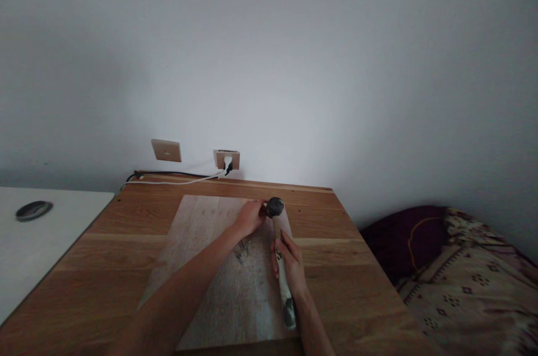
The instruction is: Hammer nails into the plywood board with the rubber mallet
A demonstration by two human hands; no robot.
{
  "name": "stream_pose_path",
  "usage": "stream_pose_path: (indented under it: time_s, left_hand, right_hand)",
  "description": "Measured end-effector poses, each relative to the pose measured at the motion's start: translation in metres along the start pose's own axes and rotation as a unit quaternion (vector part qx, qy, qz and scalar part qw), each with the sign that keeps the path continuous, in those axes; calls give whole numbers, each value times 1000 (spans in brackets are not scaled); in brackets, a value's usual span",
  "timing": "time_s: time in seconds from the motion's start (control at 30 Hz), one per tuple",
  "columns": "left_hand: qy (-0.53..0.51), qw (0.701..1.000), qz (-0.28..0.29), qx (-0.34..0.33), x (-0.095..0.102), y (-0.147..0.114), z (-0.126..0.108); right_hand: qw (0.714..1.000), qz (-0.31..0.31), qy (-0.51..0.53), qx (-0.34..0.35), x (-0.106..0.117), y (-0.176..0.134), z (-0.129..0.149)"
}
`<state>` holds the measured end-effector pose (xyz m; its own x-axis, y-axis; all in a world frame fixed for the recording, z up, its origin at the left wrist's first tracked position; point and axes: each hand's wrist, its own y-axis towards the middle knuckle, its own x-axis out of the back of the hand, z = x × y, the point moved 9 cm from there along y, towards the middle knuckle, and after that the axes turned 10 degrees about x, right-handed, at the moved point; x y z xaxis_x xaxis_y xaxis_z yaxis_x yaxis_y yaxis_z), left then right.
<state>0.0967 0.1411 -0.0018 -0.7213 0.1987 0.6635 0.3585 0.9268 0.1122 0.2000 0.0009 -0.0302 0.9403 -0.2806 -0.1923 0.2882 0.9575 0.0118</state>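
Note:
My right hand [290, 260] is wrapped round the handle of a hammer [284, 283], whose dark rounded head points away from me over the far right part of a pale wooden board [210, 311]. Beside the hammer head, my left hand [251, 217] is closed in a pinch just above the board. Whatever its fingertips hold is hidden. A small loose pile of nails [241, 250] lies on the board under my left wrist. Small dark marks or nail heads [219, 212] run in a row along the board's far side, too small to tell which.
The board lies on a brown wooden table [336, 266] against a white wall. A white cable [180, 183] and a black one run along its back edge to a wall socket [227, 160]. At left stands a white surface with a dark oval object [34, 211]; patterned bedding [471, 289] is at right.

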Motion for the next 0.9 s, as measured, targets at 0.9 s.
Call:
stream_pose_path:
  time_s: [0.9]
  left_hand:
    - [45,999,-1,0,-5,1,4]
  right_hand:
    - [1000,20,-24,1,1,-1,-4]
